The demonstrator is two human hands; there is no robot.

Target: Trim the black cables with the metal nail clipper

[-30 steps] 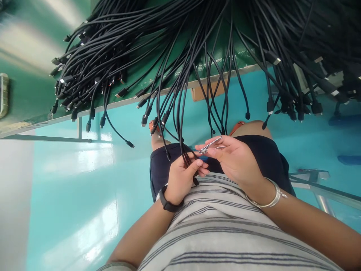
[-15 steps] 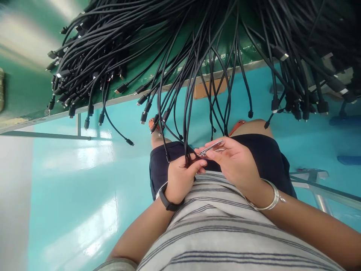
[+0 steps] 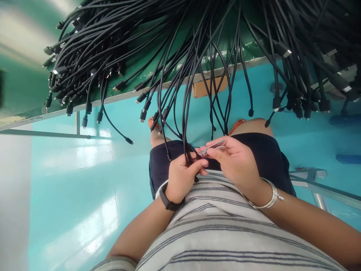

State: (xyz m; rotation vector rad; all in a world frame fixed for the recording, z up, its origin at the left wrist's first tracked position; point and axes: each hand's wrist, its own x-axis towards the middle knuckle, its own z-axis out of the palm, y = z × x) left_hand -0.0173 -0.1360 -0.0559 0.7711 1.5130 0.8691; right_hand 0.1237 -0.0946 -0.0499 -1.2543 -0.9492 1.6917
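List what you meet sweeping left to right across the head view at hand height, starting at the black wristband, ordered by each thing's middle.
Black wristband → left hand → silver clipper-like tool → right hand → silver bracelet → metal frame.

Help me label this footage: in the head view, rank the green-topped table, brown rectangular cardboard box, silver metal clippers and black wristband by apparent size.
1. Green-topped table
2. Box, visible part
3. Clippers and wristband: too alike to rank
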